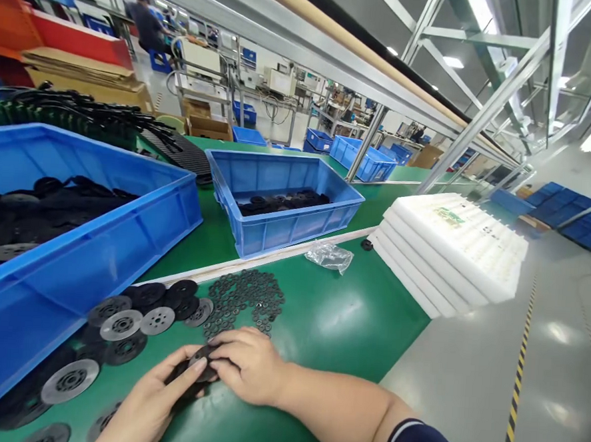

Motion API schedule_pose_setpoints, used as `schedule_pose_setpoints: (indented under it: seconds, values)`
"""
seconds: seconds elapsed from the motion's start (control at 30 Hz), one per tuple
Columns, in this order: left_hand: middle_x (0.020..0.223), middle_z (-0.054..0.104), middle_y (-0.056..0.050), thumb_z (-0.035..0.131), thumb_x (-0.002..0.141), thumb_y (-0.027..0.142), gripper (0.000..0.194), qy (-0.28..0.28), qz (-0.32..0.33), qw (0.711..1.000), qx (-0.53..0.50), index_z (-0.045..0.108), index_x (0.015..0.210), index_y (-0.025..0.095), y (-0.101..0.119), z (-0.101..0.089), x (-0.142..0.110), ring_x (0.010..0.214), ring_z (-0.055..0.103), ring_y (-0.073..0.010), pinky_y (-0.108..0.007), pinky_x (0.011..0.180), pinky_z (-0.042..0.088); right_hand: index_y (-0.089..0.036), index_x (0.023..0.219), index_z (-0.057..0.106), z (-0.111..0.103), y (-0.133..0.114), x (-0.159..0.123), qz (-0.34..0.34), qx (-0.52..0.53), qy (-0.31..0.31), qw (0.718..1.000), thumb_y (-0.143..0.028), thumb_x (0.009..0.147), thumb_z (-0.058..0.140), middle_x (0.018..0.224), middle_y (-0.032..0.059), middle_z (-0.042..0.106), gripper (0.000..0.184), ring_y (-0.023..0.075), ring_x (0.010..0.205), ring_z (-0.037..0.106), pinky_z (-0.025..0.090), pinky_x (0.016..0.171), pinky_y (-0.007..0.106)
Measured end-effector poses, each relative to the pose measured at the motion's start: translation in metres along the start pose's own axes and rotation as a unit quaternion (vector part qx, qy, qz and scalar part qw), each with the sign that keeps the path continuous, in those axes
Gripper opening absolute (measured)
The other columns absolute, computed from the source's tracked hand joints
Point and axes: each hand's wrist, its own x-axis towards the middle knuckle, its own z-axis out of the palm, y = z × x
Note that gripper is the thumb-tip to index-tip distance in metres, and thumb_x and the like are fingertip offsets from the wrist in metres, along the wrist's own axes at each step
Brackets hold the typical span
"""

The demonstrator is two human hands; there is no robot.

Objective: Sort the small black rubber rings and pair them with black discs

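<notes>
Close to the bench's near edge, my left hand (pixel 157 399) is closed around a dark round disc (pixel 202 357), its thumb lying across the face. My right hand (pixel 246 365) pinches the same disc from the other side; its fingertips hide part of it, and I cannot make out any smaller piece there. Just beyond my hands, many small dark rings (pixel 243 298) are spread on the green bench top. To the left lie several loose discs, some black and some with a grey face, such as a grey-faced disc (pixel 121 324).
A large blue bin (pixel 139 238) of black parts stands at left, a second blue bin (pixel 295 224) further back. A crumpled clear plastic bag (pixel 329 256) lies near a stack of white foam trays (pixel 423 255). A seated person (pixel 148 22) is far off. Metal rails cross overhead.
</notes>
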Motion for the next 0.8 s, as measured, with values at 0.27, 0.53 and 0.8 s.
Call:
schedule_pose_setpoints:
  seconds: [0.27, 0.53, 0.8]
  values:
    - [0.075, 0.065, -0.002, 0.078, 0.06, 0.05, 0.041, 0.012, 0.008, 0.999, -0.042, 0.065, 0.084, 0.019, -0.006, 0.01, -0.001, 0.068, 0.061, -0.0181, -0.025, 0.056, 0.048, -0.022, 0.083, 0.071, 0.001, 0.0, 0.001, 0.051, 0.06, 0.036, 0.996, -0.025, 0.084, 0.064, 0.106, 0.0057, 0.071, 0.007, 0.0149, 0.1, 0.065, 0.05, 0.093, 0.031]
    - [0.065, 0.061, -0.002, 0.07, 0.075, 0.046, 0.034, -0.048, 0.076, 0.996, 0.01, 0.063, 0.086, 0.014, -0.019, -0.001, 0.001, 0.058, 0.057, -0.0125, -0.023, 0.053, 0.044, -0.023, 0.085, 0.072, -0.001, -0.004, -0.005, 0.12, 0.184, 0.059, 0.974, -0.024, 0.083, 0.064, 0.102, 0.0086, 0.072, 0.008, 0.0215, 0.096, 0.068, 0.054, 0.087, 0.039]
    - [0.063, 0.064, -0.004, 0.081, 0.063, 0.037, 0.032, -0.062, 0.016, 0.992, -0.105, 0.064, 0.074, 0.012, -0.018, -0.003, 0.0, 0.056, 0.059, -0.0126, -0.025, 0.056, 0.046, -0.026, 0.091, 0.07, -0.004, -0.008, -0.01, 0.107, 0.155, 0.022, 0.982, -0.027, 0.084, 0.062, 0.097, 0.0064, 0.073, 0.011, 0.0229, 0.088, 0.07, 0.058, 0.081, 0.039]
